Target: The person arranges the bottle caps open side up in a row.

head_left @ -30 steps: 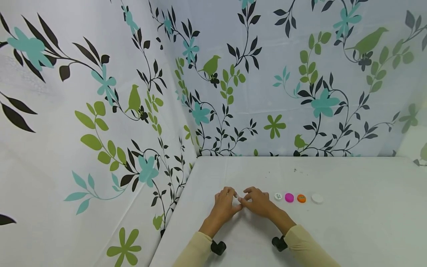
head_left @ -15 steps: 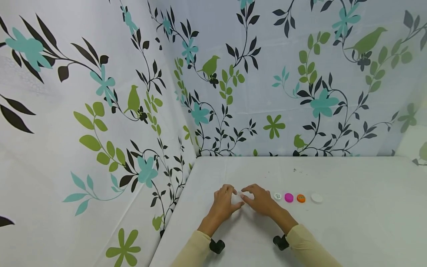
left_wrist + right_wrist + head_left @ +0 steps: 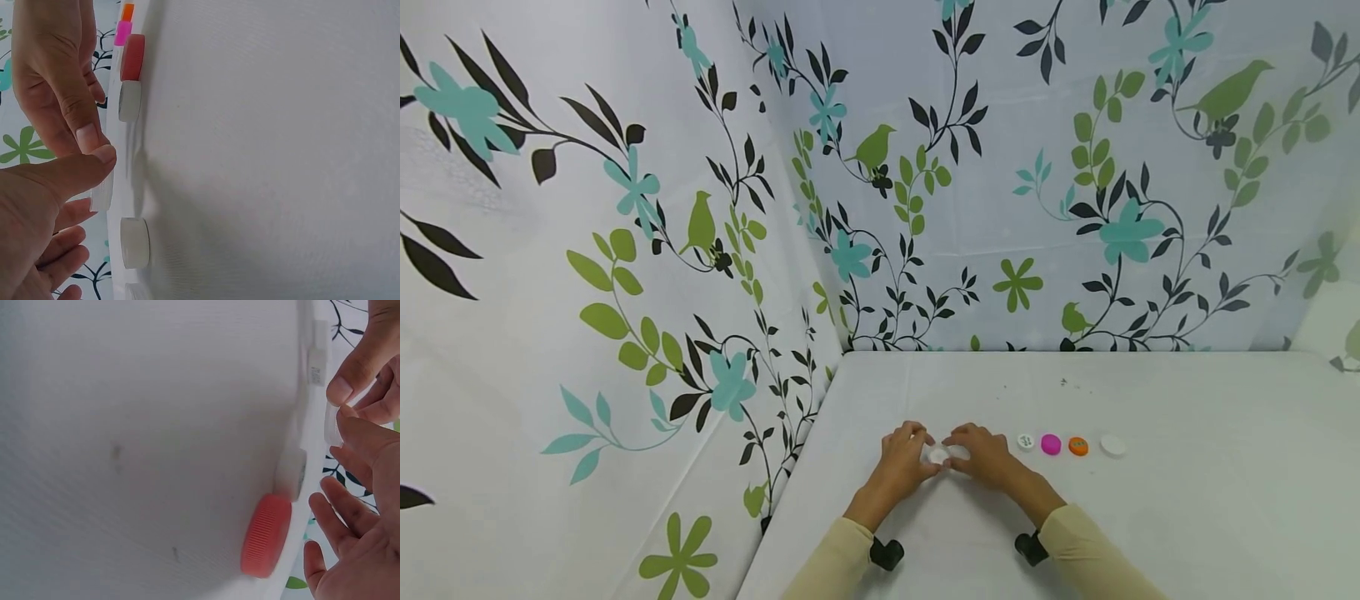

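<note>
In the left wrist view my left hand (image 3: 31,200) and right hand (image 3: 56,81) meet, thumb tips close together, over a translucent bottle cap (image 3: 102,195). Both hands pinch this cap by its edge, and fingers partly hide it. The right wrist view shows it edge-on, with the left hand (image 3: 369,356) above and the right hand (image 3: 369,469) below. Seen from the head, a whitish round cap (image 3: 938,454) shows between the fingertips of the left hand (image 3: 901,460) and right hand (image 3: 987,457). A red ribbed cap (image 3: 267,536) and a white cap (image 3: 291,475) stand near the right hand.
Right of the hands, a white cap with print (image 3: 1026,442), a magenta cap (image 3: 1051,444), an orange cap (image 3: 1078,447) and a larger white cap (image 3: 1112,446) lie in a row. Another white cap (image 3: 134,244) stands below the left hand. Patterned cloth (image 3: 887,167) surrounds the white table (image 3: 1187,500).
The hands shifted slightly forward, then back toward the body. The fingers have changed their hold, and the whitish cap between them now shows as a round face.
</note>
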Tool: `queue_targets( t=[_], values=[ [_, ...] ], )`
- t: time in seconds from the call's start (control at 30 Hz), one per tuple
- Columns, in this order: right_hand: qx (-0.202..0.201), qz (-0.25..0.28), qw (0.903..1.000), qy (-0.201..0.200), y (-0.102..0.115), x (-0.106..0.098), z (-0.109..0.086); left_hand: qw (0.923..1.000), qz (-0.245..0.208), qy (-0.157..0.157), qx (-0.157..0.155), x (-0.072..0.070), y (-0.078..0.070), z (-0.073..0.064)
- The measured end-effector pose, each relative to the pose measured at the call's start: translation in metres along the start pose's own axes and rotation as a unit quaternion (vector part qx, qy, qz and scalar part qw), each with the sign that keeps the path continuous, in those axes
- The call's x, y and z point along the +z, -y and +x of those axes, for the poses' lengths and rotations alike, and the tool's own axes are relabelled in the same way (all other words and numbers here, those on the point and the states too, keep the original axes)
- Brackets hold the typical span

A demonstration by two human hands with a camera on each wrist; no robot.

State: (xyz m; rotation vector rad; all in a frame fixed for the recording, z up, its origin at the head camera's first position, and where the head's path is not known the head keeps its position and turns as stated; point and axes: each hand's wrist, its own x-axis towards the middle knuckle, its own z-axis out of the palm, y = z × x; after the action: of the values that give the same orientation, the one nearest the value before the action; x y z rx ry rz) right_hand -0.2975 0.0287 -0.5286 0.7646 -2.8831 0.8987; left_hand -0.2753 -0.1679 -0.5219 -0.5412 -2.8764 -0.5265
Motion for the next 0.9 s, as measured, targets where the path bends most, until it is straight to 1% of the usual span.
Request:
queue_targets(
  t=[0.17, 0.37, 0.53, 0.7, 0.9],
  values=[
    [-0.006, -0.016, 0.9998, -0.002, -0.002, 0.007, -0.001, 0.9999, 0.0, 0.012, -0.005, 0.004, 0.001, -0.002],
    [-0.007, -0.044, 0.999, -0.004, 0.001, 0.01, 0.001, 1.0, 0.005, 0.004, -0.001, 0.008, 0.004, -0.002],
    [-0.003, -0.052, 0.9986, -0.01, 0.003, 0.013, 0.002, 1.0, 0.006, 0.001, 0.004, 0.008, 0.004, -0.003],
    [-0.005, -0.053, 0.9985, -0.013, 0.005, 0.014, 0.001, 0.9999, -0.001, 0.011, -0.007, 0.009, 0.004, -0.003],
    [-0.002, -0.052, 0.9986, -0.01, 0.007, 0.013, -0.001, 0.9997, 0.002, 0.022, -0.012, 0.009, 0.004, -0.003]
  ],
)
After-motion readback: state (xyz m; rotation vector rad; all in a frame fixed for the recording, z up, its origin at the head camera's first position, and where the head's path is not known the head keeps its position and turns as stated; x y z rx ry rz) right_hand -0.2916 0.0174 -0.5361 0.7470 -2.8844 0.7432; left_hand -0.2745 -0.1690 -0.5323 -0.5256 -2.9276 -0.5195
